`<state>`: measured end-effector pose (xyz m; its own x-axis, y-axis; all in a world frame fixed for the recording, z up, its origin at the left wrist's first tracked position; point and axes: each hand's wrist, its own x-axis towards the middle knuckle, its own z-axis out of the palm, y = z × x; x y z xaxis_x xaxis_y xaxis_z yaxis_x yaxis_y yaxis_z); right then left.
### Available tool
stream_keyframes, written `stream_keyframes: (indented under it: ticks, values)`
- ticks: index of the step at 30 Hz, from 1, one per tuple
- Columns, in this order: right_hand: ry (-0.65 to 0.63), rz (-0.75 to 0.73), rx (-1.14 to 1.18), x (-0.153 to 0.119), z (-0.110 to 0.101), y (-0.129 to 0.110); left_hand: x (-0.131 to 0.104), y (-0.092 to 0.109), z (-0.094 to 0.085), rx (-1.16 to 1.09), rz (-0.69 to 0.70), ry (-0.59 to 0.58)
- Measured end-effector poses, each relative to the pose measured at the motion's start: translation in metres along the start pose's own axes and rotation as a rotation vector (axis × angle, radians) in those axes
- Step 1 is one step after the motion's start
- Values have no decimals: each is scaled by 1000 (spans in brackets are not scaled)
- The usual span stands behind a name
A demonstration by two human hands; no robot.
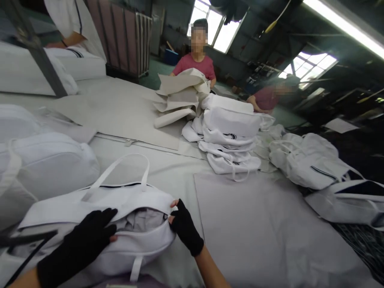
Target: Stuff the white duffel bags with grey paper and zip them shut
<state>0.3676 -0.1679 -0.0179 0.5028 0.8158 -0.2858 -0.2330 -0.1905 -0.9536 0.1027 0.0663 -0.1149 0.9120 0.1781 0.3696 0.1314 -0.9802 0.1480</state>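
A white duffel bag [156,244] lies in front of me, its long zipped opening parted and a grey lining [139,221] showing inside. My left hand [82,240], in a black glove with bare fingertips, rests across the opening with its fingers stretched out over the near edge. At the bag's right end, my right hand [184,226], gloved the same way, pinches the edge near the end of the zip. Whether it holds the zip pull itself is hidden. One white handle [147,172] stands up behind the opening, and another strap hangs down the near side.
Stacked white bags [231,124] stand across the table, beside folded sheets [180,100] in front of a person in a red shirt [196,62]. More white bags lie left and right [309,160]. A metal post [39,56] rises at the left; another person works behind it.
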Motion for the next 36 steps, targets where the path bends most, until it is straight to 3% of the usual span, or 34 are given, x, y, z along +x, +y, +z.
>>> stream_keyframes:
  ticks: [4,7,10,13,16,18,20,23,28,36]
  values:
    - [-61,-15,-37,4,6,-2,17,16,-12,78,52,24]
    - [47,-6,-49,7,8,-5,25,17,-17,71,70,64]
    - [36,-42,-114,5,11,-10,27,16,-27,44,-27,29]
    - [-41,-76,-121,4,16,-13,36,24,-52,-50,-120,-39]
    - [29,-93,-160,6,15,-6,62,46,-78,-138,-5,-61]
    - [61,-93,-167,4,9,4,85,64,-85,-193,103,-52]
    - [79,-93,-169,-1,2,14,102,79,-78,-243,189,-43]
    - [112,-95,-181,-9,-5,25,114,91,-53,-285,240,-42]
    - [176,-133,-234,-12,-8,29,115,96,-16,-304,36,-19]
    - [135,-46,-203,-15,-21,19,121,96,-10,-212,39,-49]
